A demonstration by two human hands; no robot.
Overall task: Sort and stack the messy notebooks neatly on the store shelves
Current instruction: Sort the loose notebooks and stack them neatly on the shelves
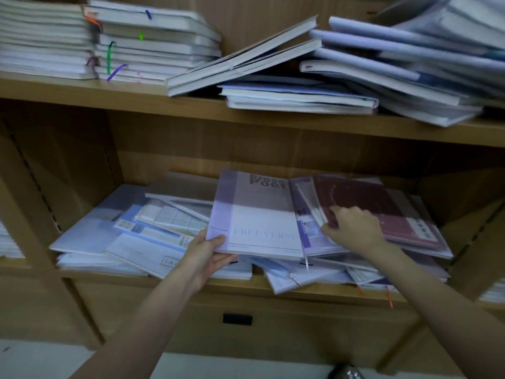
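Pinching the near corner of a lilac notebook (257, 214), the left hand (203, 258) lifts it off the lower shelf (169, 283); the right hand (351, 224) curls over a maroon notebook's (363, 198) edge. Glossy sleeves blur the titles. Slumped stacks (273, 77) crowd the upper shelf (109, 91), cut off at right.

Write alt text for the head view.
The left hand holds a lilac notebook while the right hand grips a maroon notebook, both over a messy pile on a wooden shelf.

Messy notebooks (175, 236) across shelves (191, 108)
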